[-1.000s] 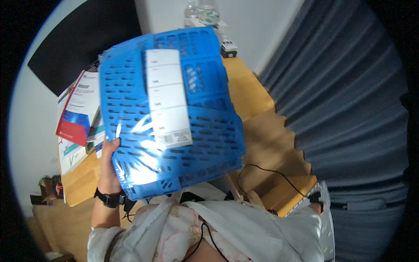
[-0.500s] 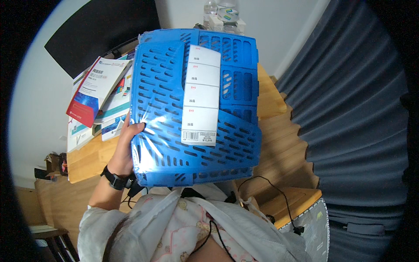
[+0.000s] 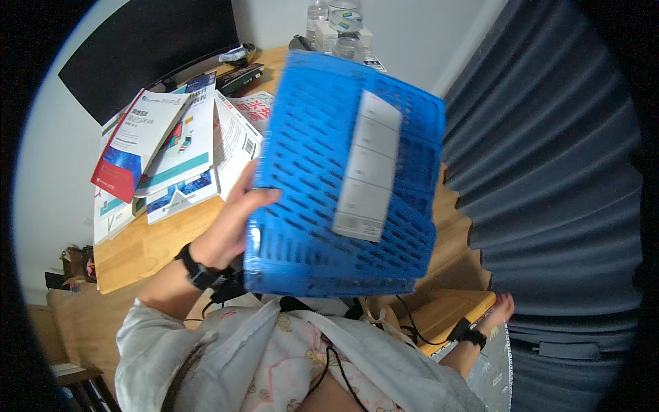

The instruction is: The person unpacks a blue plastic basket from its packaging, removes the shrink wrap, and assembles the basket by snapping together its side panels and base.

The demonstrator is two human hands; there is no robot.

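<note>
A flat blue slotted plastic pack in clear, shiny wrap hangs in front of the person's chest, held up off the worktop and hiding part of it; the left hand grasps the pack by its left edge, thumb laid over the near face, the other fingers mostly out of sight behind it; the pack tilts, its upper end leaning toward the right; a long white label divided into panels runs down the face, right of its middle; the right hand is out to the side, well apart from the pack, fingers extended and seemingly gripping nothing, near the edge of a wooden board, though whether it touches the board I cannot tell; a black cable trails beside that board; left of the pack, overlapping books lie fanned out on the worktop, a red-and-white one on top, with a dark monitor behind them; beyond the pack's top edge stand a clear bottle and a glass jar; a dark blue curtain drapes down the right side.
</note>
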